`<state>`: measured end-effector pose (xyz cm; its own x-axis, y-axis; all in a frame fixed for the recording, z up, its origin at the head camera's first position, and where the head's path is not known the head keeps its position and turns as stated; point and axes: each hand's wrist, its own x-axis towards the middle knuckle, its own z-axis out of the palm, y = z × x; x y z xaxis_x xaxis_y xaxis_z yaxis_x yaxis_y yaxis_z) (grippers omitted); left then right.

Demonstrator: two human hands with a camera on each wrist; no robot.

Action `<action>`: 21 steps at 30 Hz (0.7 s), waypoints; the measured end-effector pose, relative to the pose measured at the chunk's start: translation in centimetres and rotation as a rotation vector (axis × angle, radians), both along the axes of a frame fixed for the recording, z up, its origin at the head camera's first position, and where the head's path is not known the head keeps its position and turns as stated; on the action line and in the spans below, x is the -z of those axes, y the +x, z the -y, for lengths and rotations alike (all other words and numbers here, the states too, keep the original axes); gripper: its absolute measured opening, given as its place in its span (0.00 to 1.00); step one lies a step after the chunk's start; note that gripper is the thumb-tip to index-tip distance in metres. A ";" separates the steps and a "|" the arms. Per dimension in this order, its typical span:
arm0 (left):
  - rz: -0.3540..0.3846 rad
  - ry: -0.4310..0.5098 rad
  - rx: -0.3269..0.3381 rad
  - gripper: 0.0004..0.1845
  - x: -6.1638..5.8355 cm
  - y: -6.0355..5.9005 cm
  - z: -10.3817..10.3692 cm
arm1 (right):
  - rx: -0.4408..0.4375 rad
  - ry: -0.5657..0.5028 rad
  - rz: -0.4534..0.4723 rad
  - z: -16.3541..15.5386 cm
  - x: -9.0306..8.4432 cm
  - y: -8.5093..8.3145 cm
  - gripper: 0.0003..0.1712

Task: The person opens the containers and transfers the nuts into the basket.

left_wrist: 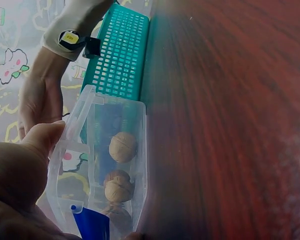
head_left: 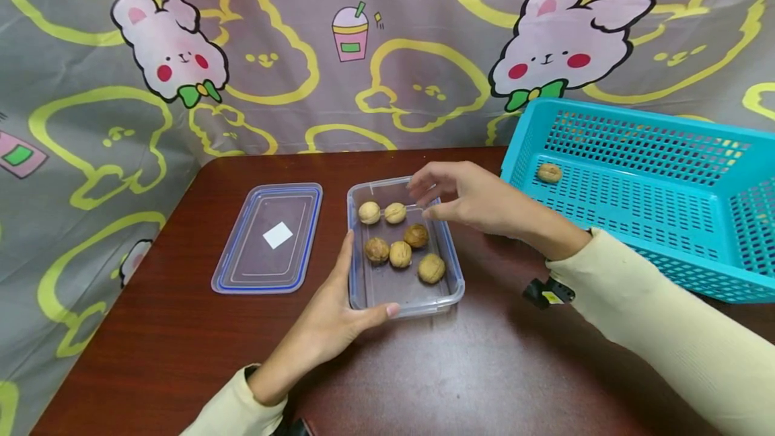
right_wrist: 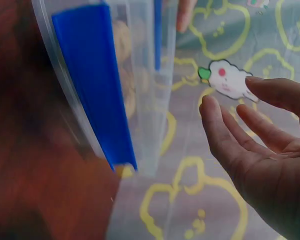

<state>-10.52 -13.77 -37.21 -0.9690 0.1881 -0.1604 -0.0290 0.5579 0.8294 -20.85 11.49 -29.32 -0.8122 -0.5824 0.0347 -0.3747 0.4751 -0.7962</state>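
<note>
Walnuts, six of them, lie in the clear container (head_left: 404, 291) that we take as our landmark: two pale ones (head_left: 369, 212) toward its far end, four more (head_left: 400, 253) in a loose group behind the middle. Our left hand (head_left: 329, 318) steadies the container at its near left corner, palm along the left wall and thumb pressed on the near rim, fingers fairly straight. Our right hand (head_left: 469, 199) hovers above the container's far right corner with its grip spread and relaxed, holding nothing; the right wrist view shows the same open palm and loose fingers (right_wrist: 225, 137).

We judge the main risk to be the container sliding or tipping if the left thumb bears down too hard on the thin rim, since the walnuts are round and would roll. A careless sweep of the right hand could also knock a nut over the low wall.

Left of the container lies its lid (head_left: 268, 237), flat, with a blue edge and a white square. Right of it sits a turquoise basket (head_left: 642, 153), tilted, with one walnut (head_left: 549, 172) inside. All rest on a dark reddish-brown table (head_left: 460, 369), and behind the container hangs a grey cloth (head_left: 303, 39) printed with pink rabbits and yellow outlines.
</note>
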 end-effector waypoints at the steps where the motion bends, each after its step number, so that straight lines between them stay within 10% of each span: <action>1: 0.000 -0.001 0.001 0.71 0.0 0.0 0.0 | -0.015 -0.012 -0.001 0.3 0.3 0.0 0.22; 21: -0.018 0.029 0.012 0.71 0.1 0.0 0.1 | -0.161 -0.015 -0.006 5.0 4.4 -0.1 0.23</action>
